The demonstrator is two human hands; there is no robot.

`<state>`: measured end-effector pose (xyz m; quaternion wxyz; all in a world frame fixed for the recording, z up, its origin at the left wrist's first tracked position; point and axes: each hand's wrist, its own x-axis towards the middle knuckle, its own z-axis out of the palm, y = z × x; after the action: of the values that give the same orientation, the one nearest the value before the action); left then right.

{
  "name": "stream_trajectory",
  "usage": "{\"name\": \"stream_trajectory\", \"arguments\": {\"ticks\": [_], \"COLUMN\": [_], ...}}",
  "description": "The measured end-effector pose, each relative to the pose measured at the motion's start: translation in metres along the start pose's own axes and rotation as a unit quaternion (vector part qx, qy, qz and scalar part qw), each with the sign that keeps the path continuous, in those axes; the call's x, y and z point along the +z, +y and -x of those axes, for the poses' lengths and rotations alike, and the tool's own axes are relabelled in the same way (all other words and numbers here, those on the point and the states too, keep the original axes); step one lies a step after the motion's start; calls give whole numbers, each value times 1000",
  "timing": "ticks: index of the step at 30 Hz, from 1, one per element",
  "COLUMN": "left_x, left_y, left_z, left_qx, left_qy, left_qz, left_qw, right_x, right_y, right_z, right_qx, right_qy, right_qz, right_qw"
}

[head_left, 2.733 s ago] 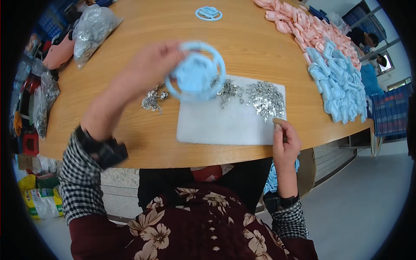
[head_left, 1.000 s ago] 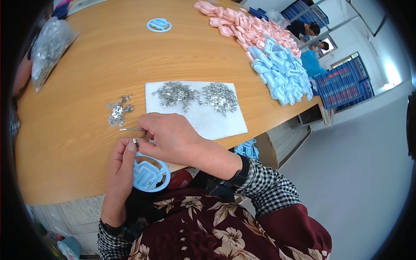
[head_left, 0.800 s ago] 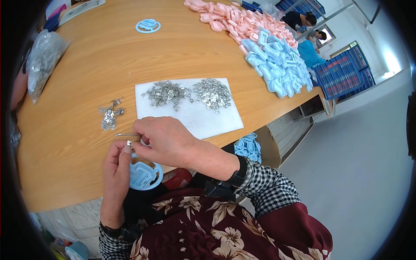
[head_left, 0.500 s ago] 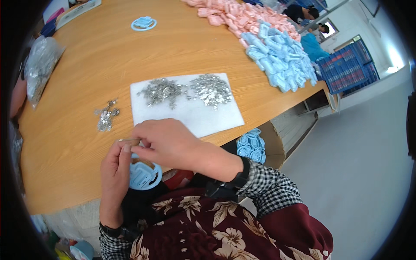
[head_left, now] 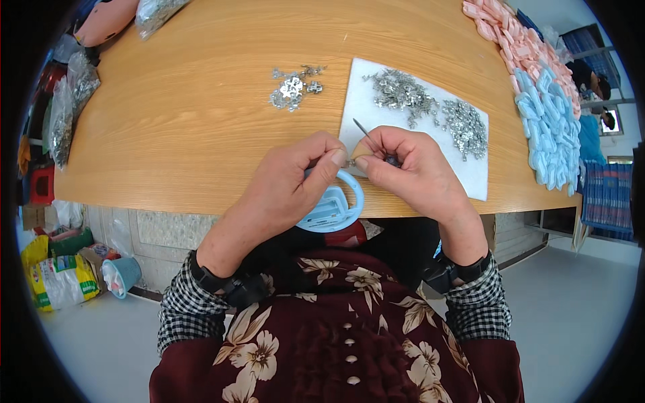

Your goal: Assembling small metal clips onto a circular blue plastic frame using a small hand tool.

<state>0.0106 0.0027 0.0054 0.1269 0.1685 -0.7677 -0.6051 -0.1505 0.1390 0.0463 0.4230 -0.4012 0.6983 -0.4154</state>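
While both hands (head_left: 349,164) pinch blue ring part (head_left: 332,208), wooden table (head_left: 195,114) bears white mat (head_left: 363,101), metal bits (head_left: 403,91); grey floor (head_left: 578,302).

Left hand (head_left: 289,181) holding light-blue plastic ring (head_left: 334,208), right hand (head_left: 406,168) pinching thin metal pin (head_left: 363,129), white mat (head_left: 410,127) behind

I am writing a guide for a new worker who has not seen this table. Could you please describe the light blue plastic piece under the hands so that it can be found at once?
Start from the wooden table and go to its near edge, where the white mat with metal bits lies. Just below that edge, the left hand holds a light blue plastic ring piece. Unlike the blue pieces heaped at the table's right end, it is alone and held.
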Motion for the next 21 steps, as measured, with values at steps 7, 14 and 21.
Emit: {"name": "stream_trajectory", "arguments": {"ticks": [7, 14, 21], "left_x": [1, -1, 1], "left_y": [-9, -17, -21], "left_z": [-2, -13, -19], "left_qx": [-5, -50, -111], "left_qy": [4, 22, 38], "left_qz": [123, 171, 173], "left_qw": [992, 984, 978], "right_x": [0, 10, 15], "right_y": [2, 18, 23], "right_z": [5, 13, 2], "right_qx": [12, -120, -207], "right_qy": [66, 159, 189], "right_qz": [-70, 46, 140], "right_qw": [995, 979, 950]}}
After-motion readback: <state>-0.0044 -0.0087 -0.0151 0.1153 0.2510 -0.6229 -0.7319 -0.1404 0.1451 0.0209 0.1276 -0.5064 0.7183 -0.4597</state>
